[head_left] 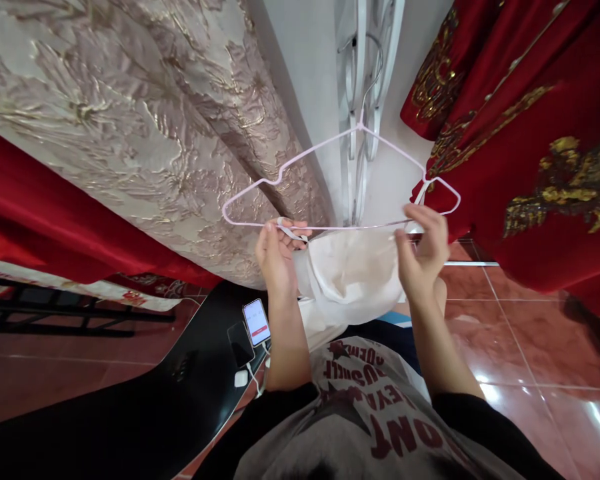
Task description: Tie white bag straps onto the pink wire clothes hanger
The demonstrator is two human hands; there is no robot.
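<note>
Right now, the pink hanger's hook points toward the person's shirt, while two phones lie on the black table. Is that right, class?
Not quite: the head view shows the hook of the pink hanger pointing away from the shirt, toward the white bars. Two phones do lie on the black table.

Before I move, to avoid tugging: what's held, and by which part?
The left hand holds the hanger by its lower bar, near the left end, with a strap there. Whether the right hand grips anything is unclear.
</note>
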